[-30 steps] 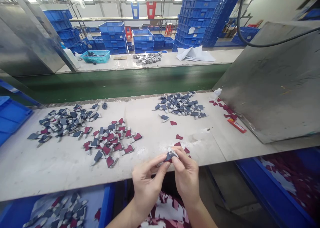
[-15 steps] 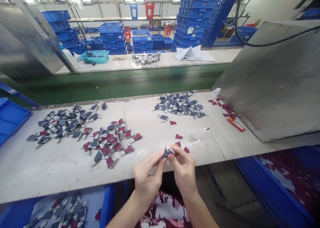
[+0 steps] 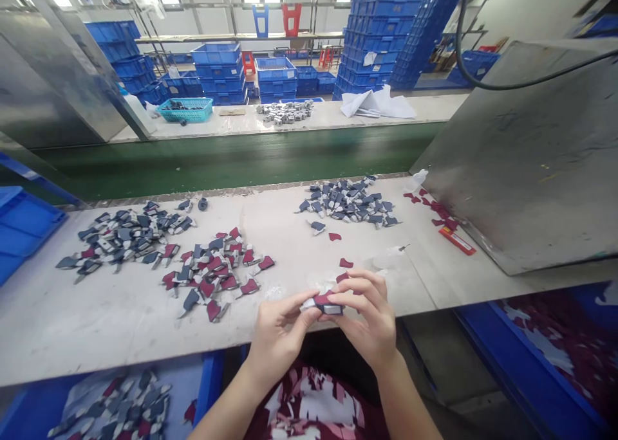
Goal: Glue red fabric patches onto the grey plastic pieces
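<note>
Between my two hands, over the front edge of the worktable, is a small plastic part [image 3: 331,309] with a maroon top, a dark blue side and grey ends. My left hand [image 3: 277,334] pinches its left end between thumb and fingers. The fingers of my right hand [image 3: 369,318] are curled over its right end, thumb below. Just beyond the hands lie loose maroon pieces [image 3: 346,262]. To the left is a pile of mixed maroon and blue parts [image 3: 217,269]; a pile of blue-and-grey parts [image 3: 350,201] lies farther back.
Another pile of blue-grey parts [image 3: 135,234] covers the table's left. At right are maroon pieces [image 3: 444,215], a red-orange packet [image 3: 456,240] and a metal panel [image 3: 526,163]. Blue bins [image 3: 207,388] sit below the edge. A green belt [image 3: 270,157] runs behind.
The part has been turned in my hands, and its maroon face now shows instead of the dark blue and grey one. My right hand has shifted slightly right, its fingers lifted over the part.
</note>
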Available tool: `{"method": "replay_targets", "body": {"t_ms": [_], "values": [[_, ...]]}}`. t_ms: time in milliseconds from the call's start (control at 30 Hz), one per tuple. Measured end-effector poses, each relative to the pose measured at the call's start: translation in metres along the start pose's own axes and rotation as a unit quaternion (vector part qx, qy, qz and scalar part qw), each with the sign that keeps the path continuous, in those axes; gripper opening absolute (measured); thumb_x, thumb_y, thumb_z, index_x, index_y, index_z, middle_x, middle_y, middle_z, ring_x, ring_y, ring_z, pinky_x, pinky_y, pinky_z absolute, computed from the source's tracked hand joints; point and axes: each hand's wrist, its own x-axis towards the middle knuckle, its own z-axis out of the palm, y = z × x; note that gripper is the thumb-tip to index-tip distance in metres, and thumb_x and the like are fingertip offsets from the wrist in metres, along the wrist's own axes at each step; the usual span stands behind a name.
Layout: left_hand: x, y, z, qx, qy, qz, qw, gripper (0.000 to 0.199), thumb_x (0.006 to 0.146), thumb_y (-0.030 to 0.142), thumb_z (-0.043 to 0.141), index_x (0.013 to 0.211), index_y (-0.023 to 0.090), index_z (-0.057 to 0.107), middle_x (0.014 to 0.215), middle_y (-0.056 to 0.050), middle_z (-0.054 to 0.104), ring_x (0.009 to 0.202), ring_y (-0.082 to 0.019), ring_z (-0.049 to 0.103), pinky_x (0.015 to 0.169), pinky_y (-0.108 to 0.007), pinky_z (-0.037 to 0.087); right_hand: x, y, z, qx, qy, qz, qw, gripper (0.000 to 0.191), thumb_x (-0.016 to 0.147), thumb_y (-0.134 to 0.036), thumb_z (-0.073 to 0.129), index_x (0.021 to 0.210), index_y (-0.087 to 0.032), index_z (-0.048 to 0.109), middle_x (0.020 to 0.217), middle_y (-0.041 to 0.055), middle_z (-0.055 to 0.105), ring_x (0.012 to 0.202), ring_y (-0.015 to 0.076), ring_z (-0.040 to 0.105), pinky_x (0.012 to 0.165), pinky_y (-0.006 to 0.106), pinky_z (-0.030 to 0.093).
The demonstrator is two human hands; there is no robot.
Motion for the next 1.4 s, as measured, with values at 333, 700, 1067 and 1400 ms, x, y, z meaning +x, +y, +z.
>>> {"method": "replay_targets", "body": {"t_ms": [333,700,1067,1400], "values": [[-0.001,0.006,-0.002,-0.072,-0.031,-0.079,0.994,0.025,0.083,0.036,0.074,0.097,0.017,0.08,0.083,-0.008,0.081,0.077,-0.027,0.078,0.075,-0.038,0.066,-0.001,0.004,0.001,-0.008,-0.06,-0.033,0.998,0.034,0.083,-0.004,0.064,0.094,-0.036,0.07,0.087,0.002,0.063,0.099,0.0219,0.055,0.082,0.039,0.052],[0.002,-0.003,-0.004,0.06,0.046,-0.004,0.997,0.023,0.081,0.026,0.072,0.101,0.018,0.081,0.08,-0.005,0.081,0.068,-0.022,0.077,0.066,-0.028,0.065,-0.024,-0.002,0.009,0.244,-0.056,0.297,0.921,0.033,0.087,-0.035,0.071,0.119,-0.027,0.069,0.102,0.006,0.071,0.09,0.0194,0.069,0.081,0.032,0.06],[0.006,-0.014,0.0,-0.076,0.061,-0.1,0.99,0.034,0.069,0.029,0.084,0.098,0.012,0.08,0.089,-0.01,0.081,0.08,-0.027,0.078,0.074,-0.033,0.067,-0.026,-0.005,0.019,0.344,0.01,0.384,0.857,0.027,0.079,-0.034,0.077,0.105,-0.028,0.078,0.089,0.0042,0.072,0.082,0.0187,0.068,0.076,0.031,0.059],[0.004,-0.02,-0.006,-0.047,0.039,-0.113,0.992,0.032,0.081,0.035,0.073,0.103,0.012,0.077,0.079,-0.008,0.078,0.068,-0.021,0.076,0.065,-0.031,0.066,-0.019,0.002,0.047,0.374,-0.074,0.495,0.781,0.031,0.08,-0.05,0.074,0.088,-0.02,0.075,0.078,0.0043,0.071,0.068,0.0169,0.065,0.063,0.027,0.057]]}}
